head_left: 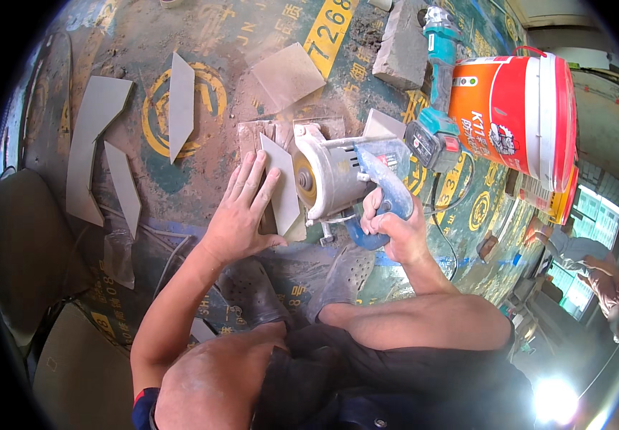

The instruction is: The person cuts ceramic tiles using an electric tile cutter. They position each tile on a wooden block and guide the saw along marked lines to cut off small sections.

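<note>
My left hand point(245, 215) lies flat with fingers stretched over the left edge of a pale angular tile piece point(281, 183), which rests on a dusty board point(327, 125). My right hand point(395, 218) grips the blue handle of a circular tile cutter point(338, 175), whose disc sits right beside that piece. Cut tile pieces point(87, 165), point(180, 107), point(122, 183) lie to the left. A square tile point(288, 75) lies above, and another piece point(381, 125) is behind the cutter.
A teal cordless grinder point(440, 64), concrete block point(399, 50) and red-white bucket point(503, 118) stand at upper right. Cables point(453, 251) cross the printed floor sheeting. My shoes point(248, 279) are below. A co-worker point(592, 269) is at far right near windows, a bright lamp point(554, 398) at lower right.
</note>
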The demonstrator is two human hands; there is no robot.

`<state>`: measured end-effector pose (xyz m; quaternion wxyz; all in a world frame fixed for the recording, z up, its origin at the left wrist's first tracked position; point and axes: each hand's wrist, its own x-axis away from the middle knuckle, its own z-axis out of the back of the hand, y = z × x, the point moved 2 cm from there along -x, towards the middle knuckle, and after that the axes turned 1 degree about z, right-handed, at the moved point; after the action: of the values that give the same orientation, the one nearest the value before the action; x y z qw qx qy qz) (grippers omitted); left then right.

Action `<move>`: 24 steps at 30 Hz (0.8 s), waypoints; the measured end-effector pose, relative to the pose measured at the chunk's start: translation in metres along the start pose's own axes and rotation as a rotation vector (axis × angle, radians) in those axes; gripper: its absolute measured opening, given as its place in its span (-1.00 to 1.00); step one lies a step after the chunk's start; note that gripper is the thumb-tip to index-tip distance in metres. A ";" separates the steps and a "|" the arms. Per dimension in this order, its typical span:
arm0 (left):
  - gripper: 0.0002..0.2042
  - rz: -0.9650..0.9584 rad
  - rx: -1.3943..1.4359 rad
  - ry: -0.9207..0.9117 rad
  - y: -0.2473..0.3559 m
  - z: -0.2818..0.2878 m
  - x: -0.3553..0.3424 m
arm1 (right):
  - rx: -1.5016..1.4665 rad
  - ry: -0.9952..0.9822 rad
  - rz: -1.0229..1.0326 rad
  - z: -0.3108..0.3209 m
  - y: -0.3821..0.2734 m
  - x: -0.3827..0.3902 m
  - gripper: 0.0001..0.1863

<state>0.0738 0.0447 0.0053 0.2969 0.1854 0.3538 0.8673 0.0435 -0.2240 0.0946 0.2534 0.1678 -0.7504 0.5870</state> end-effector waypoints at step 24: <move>0.25 -0.006 0.016 -0.010 0.001 0.003 0.000 | -0.026 0.015 -0.043 0.002 0.004 0.007 -0.80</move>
<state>0.0756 0.0460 0.0080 0.2998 0.1909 0.3598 0.8627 0.0354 -0.2246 0.0956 0.2737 0.1761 -0.7524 0.5728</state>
